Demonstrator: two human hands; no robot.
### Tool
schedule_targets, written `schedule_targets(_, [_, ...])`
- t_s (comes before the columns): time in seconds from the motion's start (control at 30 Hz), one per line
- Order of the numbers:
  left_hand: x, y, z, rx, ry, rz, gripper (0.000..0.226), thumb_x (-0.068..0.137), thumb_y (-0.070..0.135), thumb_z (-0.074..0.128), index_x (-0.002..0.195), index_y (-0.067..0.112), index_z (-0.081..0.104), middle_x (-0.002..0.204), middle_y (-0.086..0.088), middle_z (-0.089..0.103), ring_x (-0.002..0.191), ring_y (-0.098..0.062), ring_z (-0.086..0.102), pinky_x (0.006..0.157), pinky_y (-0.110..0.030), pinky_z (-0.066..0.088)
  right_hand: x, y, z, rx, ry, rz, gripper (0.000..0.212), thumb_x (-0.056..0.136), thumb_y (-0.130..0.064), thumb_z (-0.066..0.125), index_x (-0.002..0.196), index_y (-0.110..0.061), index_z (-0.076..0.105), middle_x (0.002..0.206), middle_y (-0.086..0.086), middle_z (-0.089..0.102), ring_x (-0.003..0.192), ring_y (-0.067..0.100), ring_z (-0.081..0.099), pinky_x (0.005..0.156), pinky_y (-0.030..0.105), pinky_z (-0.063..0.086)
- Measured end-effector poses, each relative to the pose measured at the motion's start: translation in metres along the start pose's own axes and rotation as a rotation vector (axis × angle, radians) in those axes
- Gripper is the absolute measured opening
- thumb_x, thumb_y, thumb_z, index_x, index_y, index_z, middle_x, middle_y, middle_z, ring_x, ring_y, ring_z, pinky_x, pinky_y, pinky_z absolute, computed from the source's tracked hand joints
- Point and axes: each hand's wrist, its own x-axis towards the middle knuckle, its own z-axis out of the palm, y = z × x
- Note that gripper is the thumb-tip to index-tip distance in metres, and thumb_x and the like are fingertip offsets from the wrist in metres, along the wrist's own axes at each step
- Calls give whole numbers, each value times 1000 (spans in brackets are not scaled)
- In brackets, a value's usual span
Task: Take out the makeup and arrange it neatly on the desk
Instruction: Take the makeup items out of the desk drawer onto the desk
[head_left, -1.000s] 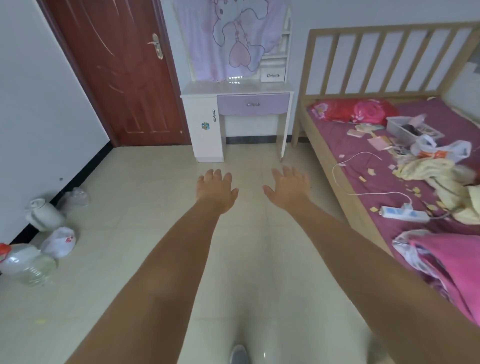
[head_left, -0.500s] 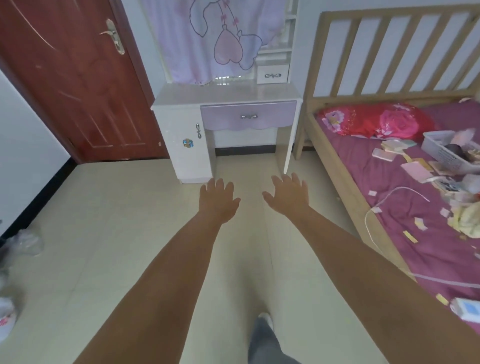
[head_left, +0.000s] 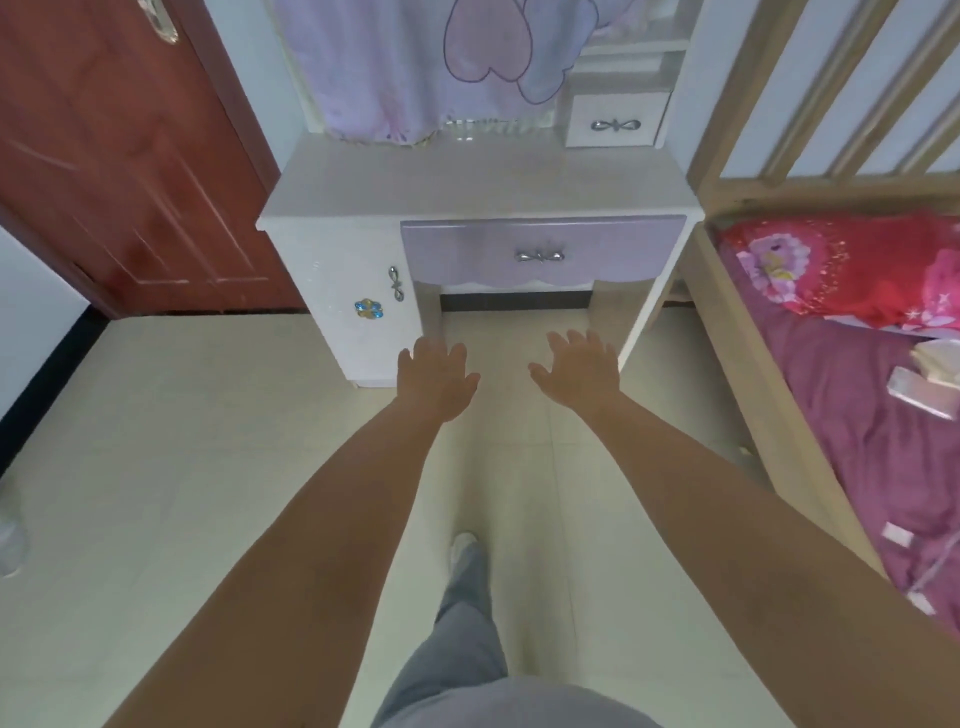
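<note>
Facing the white wooden desk (head_left: 483, 179) with shut lilac drawer (head_left: 540, 254), we extend left hand (head_left: 434, 379) and right hand (head_left: 579, 376), fingers spread, empty.

One head-worn view looks forward and down from standing height, facing a desk (head_left: 478, 176) near ahead, with a door (head_left: 119, 156) left and a bed (head_left: 857, 415) right.

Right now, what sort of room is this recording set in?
Most likely a bedroom: a wooden-framed bed with a purple sheet stands beside a white dressing table with a lilac drawer, and a red-brown door is to the left.
</note>
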Motion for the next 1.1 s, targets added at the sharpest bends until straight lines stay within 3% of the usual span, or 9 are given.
schedule_targets(0.23, [176, -37, 2, -15, -115, 62, 47, 95, 38, 34, 133, 10, 34, 142, -12, 33, 133, -26, 26, 108, -41, 22, 173, -5, 5, 28, -108, 91, 52, 92, -42, 37, 136, -15, 32, 143, 9, 34, 139, 28, 17, 112, 44, 16])
schedule_targets(0.43, [303, -42, -7, -40, -20, 147, 49, 94, 39, 36, 134, 11, 33, 144, -10, 30, 135, -25, 23, 109, -38, 20, 292, 14, 13, 8, -100, 123, 45, 93, -36, 37, 129, -9, 40, 133, 12, 44, 130, 25, 32, 106, 39, 25])
schedule_targets(0.6, [392, -38, -2, -65, 36, 178, 52, 95, 36, 34, 140, 9, 28, 152, -15, 17, 141, -28, 12, 113, -40, 12, 377, 31, 37, -66, -82, 33, 47, 96, -24, 32, 138, -5, 27, 149, 13, 23, 140, 25, 16, 114, 39, 12])
schedule_targets(0.7, [427, -39, 6, -49, -6, 171, 53, 95, 33, 37, 140, 7, 29, 151, -19, 18, 141, -33, 12, 113, -42, 12, 406, 33, 55, -86, -170, 27, 48, 97, -18, 29, 140, -2, 19, 150, 15, 19, 141, 26, 13, 115, 40, 9])
schedule_targets(0.8, [453, -42, 15, -19, -25, 175, 55, 88, 29, 54, 135, 4, 39, 143, -24, 33, 134, -40, 29, 108, -49, 26, 425, 35, 74, -130, -272, 78, 51, 96, -19, 33, 141, -2, 18, 149, 17, 23, 140, 26, 16, 115, 41, 10])
schedule_targets(0.87, [461, -46, 23, -2, 21, 224, 58, 66, 22, 79, 115, 0, 60, 121, -28, 56, 111, -44, 54, 87, -53, 47, 430, 38, 84, -198, -132, 102, 52, 83, -30, 58, 128, -6, 48, 128, 14, 52, 127, 21, 43, 109, 39, 30])
schedule_targets(0.93, [466, -50, 34, 44, 69, 266, 63, 51, 20, 86, 105, -2, 65, 111, -28, 62, 100, -44, 61, 75, -53, 51, 437, 39, 88, -297, 9, 96, 42, 50, -38, 81, 85, -18, 72, 80, -2, 70, 85, 11, 66, 85, 31, 52])
schedule_targets(1.0, [468, -55, 43, 75, 108, 288, 66, 48, 18, 87, 106, -3, 64, 113, -29, 61, 101, -45, 60, 76, -55, 50, 441, 40, 91, -299, 66, 109, 32, 39, -35, 85, 64, -21, 71, 61, -6, 66, 66, 7, 65, 71, 25, 54])
schedule_targets(1.1, [460, -57, 49, 107, 159, 305, 60, 46, 13, 88, 100, -3, 67, 108, -29, 63, 95, -44, 63, 75, -52, 52, 435, 42, 90, -288, 83, 135, 30, 36, -36, 85, 59, -22, 70, 59, -8, 66, 62, 6, 64, 64, 20, 52])
